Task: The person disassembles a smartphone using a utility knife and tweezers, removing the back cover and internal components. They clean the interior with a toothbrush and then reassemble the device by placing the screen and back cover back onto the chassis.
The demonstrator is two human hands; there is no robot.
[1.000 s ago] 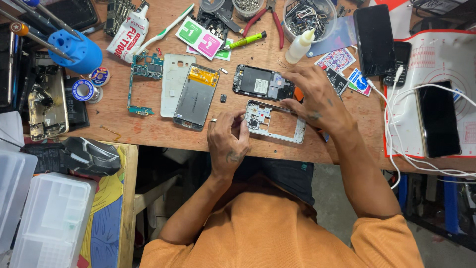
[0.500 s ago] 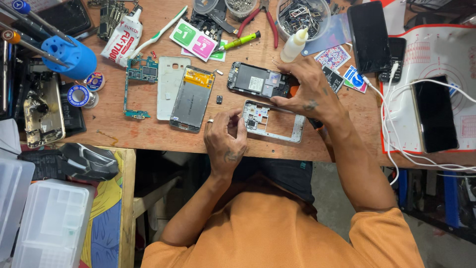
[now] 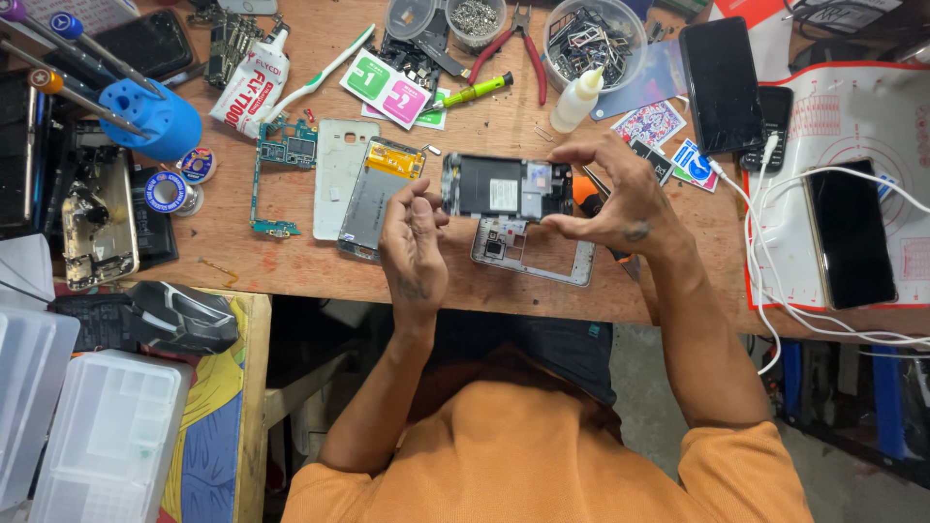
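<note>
In the head view, the person sits at a wooden counter (image 3: 291, 261) and holds an opened phone body (image 3: 506, 187) just above it, dark inner face up, with a pale label and small metal parts showing. The right hand (image 3: 620, 199) is curled over the phone body's right end, thumb below and fingers arched over the top edge, so it pinches that end by the rim. The left hand (image 3: 415, 237) meets the left end; its fingers are drawn together at the short edge, though whether they truly grip or only steady it cannot be told. Just beneath, flat on the counter, lies a silver mid-frame (image 3: 533, 254) with cut-out windows, and to the left a display panel (image 3: 380, 196) with an orange flex strip beside a white back cover (image 3: 339, 177). A green circuit board (image 3: 287, 155) sits farther left, near a blue screwdriver stand (image 3: 150, 116). Above are a small glue bottle (image 3: 577, 100), red-handled pliers (image 3: 518, 44) and a clear tub of small parts (image 3: 593, 37); 3 more phones rest to the right, 1 on a white mat (image 3: 823, 126) with white cables. By the look of it, the phone body is light and thin, stiff along its edges but delicate across the open face, where exposed parts and connectors could be bent or smudged. It is best taken by the 2 short ends or the long rims, as here, with fingertips kept off the inner face.
</note>
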